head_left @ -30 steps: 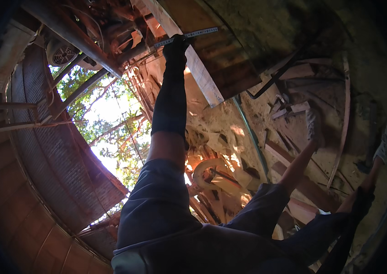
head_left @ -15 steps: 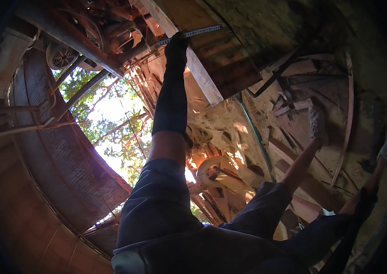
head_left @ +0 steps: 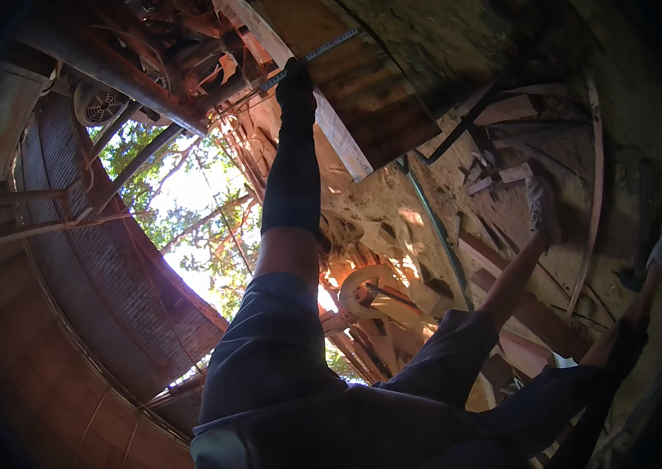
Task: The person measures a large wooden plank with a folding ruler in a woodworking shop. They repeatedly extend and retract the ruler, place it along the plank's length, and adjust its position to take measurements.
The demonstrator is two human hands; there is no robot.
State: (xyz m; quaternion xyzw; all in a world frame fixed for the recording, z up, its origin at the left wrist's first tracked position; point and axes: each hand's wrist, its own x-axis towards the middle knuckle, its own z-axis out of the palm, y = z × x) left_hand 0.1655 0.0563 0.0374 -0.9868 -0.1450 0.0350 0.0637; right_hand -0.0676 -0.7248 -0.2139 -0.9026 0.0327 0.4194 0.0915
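— Anything shifted?
— Barely; the left hand [head_left: 295,82] (dark glove) stays clamped on the ruler [head_left: 317,55], pressed against the plank [head_left: 346,148] overhead.
— Right hand?
— Out of view.

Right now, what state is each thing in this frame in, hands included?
Left hand: gloved, arm stretched out, on the metal ruler.
Metal ruler: lying flat across the wooden board.
Wooden board: flat under the ruler, partly in shadow.
Right hand: cannot be made out.
Fan: mounted by the beam; spinning or still cannot be told.
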